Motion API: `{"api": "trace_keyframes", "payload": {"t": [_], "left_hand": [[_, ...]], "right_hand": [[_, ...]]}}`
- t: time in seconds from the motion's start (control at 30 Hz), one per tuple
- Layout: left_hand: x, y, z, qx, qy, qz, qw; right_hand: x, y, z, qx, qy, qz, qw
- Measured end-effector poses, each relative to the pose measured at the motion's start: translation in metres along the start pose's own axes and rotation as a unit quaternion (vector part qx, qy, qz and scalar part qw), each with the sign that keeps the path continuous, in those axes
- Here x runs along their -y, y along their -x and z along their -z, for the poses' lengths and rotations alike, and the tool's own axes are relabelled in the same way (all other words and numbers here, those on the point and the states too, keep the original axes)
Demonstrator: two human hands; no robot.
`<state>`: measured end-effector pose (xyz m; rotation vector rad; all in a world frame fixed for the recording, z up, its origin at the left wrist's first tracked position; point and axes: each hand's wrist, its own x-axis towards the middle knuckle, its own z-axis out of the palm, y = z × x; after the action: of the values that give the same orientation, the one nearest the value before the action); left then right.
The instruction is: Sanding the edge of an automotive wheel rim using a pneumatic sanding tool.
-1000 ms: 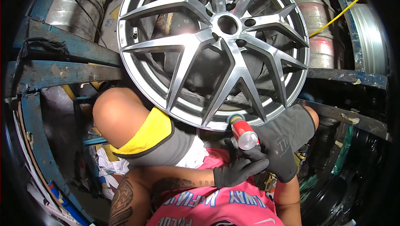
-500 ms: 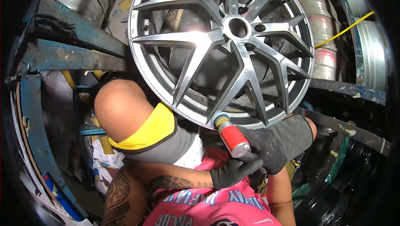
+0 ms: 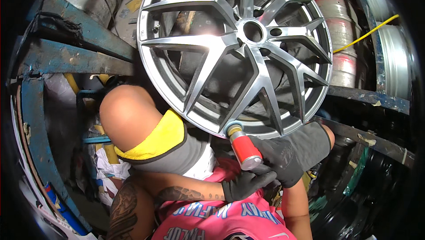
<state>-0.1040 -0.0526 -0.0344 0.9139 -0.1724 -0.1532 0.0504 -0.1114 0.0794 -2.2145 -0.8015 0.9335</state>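
A silver alloy wheel point(image 3: 202, 69) with forked spokes faces up in front of my knees, dark gaps between its spokes. On the near rim, at the foot of a spoke, rests the round pad of a small red polisher point(image 3: 245, 147). My right hand point(image 3: 283, 160), in a black glove, is closed round the polisher from the right; its handle is hidden. My left hand point(image 3: 248, 184), gloved in black too, is closed under the polisher's silver tail end, its fingers pressed against the right hand. Part of its grip is covered.
A blue metal frame point(image 3: 79, 58) stands at the left, and another metal beam point(image 3: 372, 97) runs along the right. Stacked bare wheel barrels point(image 3: 338, 27) and a yellow hose point(image 3: 369, 32) are at the far right. Crumpled paper point(image 3: 110, 167) lies beside my left thigh.
The polisher's tail has dipped slightly toward me and left, with both hands following a little. Its pad stays at nearly the same spot on the rim.
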Motion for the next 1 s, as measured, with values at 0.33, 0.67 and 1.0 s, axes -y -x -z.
{"api": "trace_keyframes", "payload": {"t": [0.33, 0.67, 1.0], "left_hand": [[-0.031, -0.026, 0.009, 0.021, 0.086, 0.162, 0.983], [-0.079, -0.054, 0.018, 0.048, 0.105, 0.095, 0.989], [-0.078, -0.052, 0.021, 0.093, 0.241, 0.237, 0.937]], "right_hand": [[0.022, -0.016, 0.052, 0.072, 0.014, -0.143, 0.987], [0.004, -0.066, 0.071, 0.243, -0.034, -0.103, 0.964], [0.028, -0.065, 0.081, 0.261, -0.024, -0.202, 0.944]]}}
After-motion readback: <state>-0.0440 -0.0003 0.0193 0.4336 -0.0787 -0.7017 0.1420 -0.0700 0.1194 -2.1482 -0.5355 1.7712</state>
